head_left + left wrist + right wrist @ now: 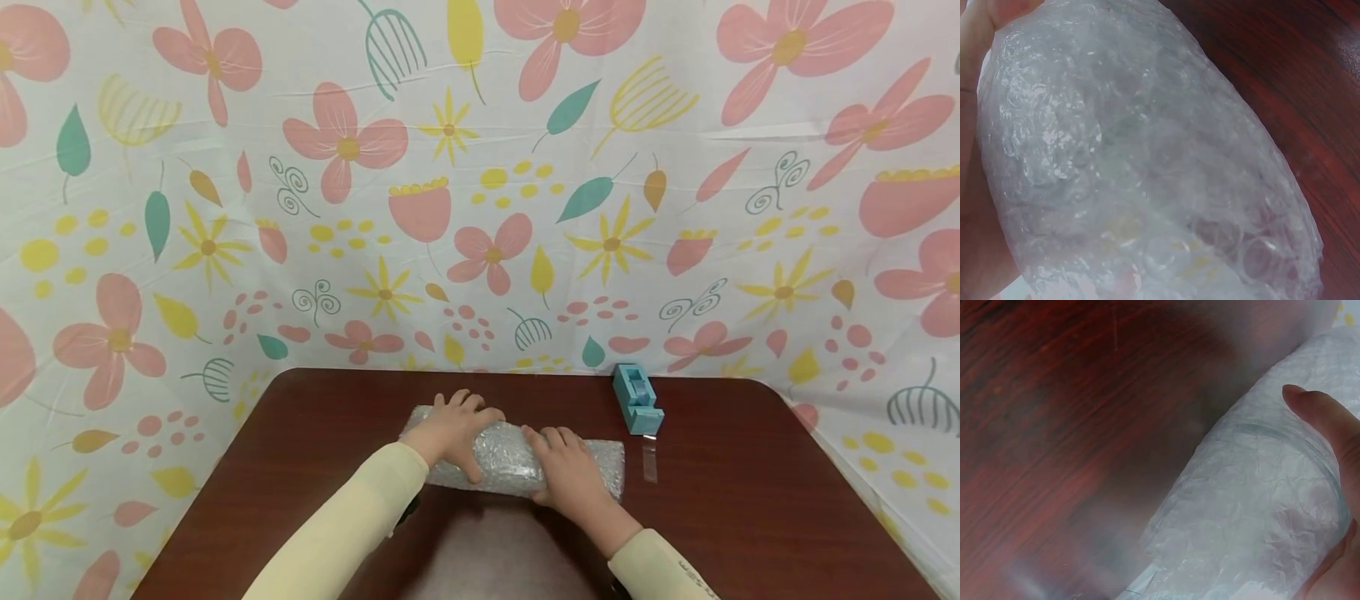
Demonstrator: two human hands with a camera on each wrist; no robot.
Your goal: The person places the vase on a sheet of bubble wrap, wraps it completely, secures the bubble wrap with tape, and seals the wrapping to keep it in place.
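Bubble-wrapped bundle, long, cloudy, crinkled

Dark red-brown wooden desk, rounded far corners. Bubble-wrapped bundle lying lengthwise at centre. Blue tape dispenser near far right edge; clear tape strip just before it.
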